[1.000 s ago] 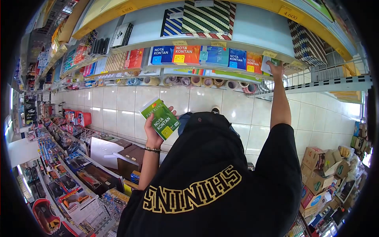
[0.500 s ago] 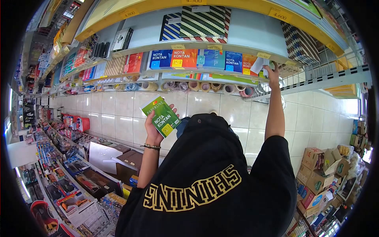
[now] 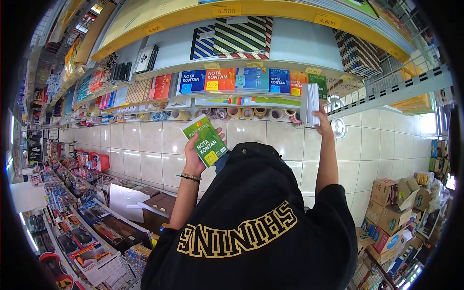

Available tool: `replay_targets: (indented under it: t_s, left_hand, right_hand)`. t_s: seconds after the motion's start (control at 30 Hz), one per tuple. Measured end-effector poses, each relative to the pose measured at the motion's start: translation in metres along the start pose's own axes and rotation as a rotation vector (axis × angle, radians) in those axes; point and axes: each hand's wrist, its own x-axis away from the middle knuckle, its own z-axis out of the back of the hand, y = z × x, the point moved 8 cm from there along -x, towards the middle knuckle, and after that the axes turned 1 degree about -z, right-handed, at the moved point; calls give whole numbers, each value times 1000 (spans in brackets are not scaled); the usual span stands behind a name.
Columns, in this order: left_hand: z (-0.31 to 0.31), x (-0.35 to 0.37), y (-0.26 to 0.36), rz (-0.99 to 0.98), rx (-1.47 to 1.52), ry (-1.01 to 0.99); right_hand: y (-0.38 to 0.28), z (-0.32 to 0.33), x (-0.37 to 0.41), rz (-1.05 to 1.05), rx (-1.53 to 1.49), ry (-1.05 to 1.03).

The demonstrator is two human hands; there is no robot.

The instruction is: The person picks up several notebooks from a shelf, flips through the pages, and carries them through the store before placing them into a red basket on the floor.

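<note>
My left hand (image 3: 194,153) grips a green "Paperline Nota Kontan" receipt book (image 3: 207,140), its cover facing up and a yellow "50" label at its lower corner. My right hand (image 3: 323,123) is closed around the lower end of a stack of white pads (image 3: 313,104), seen from the page edges and held upright just in front of the shelf. Their covers are hidden. Behind the stack, a row of receipt books stands on the shelf: a blue one (image 3: 192,82), an orange one (image 3: 220,79) and, at the right end, a green one (image 3: 318,86).
Rolls of tape (image 3: 234,113) line the bottom shelf. Striped folders (image 3: 242,38) lie on the shelf above, under a yellow price strip (image 3: 270,18). A white wire rack (image 3: 406,92) juts out at right. Cardboard boxes (image 3: 390,217) are piled at the lower right; packed goods (image 3: 82,227) fill the lower left.
My right hand has drawn back from the shelf, bringing the white pads out toward me. The green book on the shelf now shows. My left hand has shifted slightly right with its book.
</note>
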Motion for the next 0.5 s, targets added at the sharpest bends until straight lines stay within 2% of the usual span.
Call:
replay_targets:
  t_s: [0.07,0.17,0.27,0.33,0.4,0.5]
  left_hand:
    - [-6,-3,-8,43,-26,-7]
    - [-18,-8,-20,106,-1,-64]
    - [-32,-12,-31,164,-12,-109]
    - [-45,-17,-37,183,-62,-172]
    - [-54,-25,-42,206,-91,-185]
    - [-66,-33,-49,217,-182,-193]
  right_hand:
    - [16,-15,24,-69,-40,-107]
    - [28,-35,59,-91,-42,-66]
    - [33,-63,78,-89,-150,-130]
    - [27,-89,91,-138,-180,-185]
    - [19,-113,102,-163,-204,-155]
    - [-3,-169,117,-170,-279,-268]
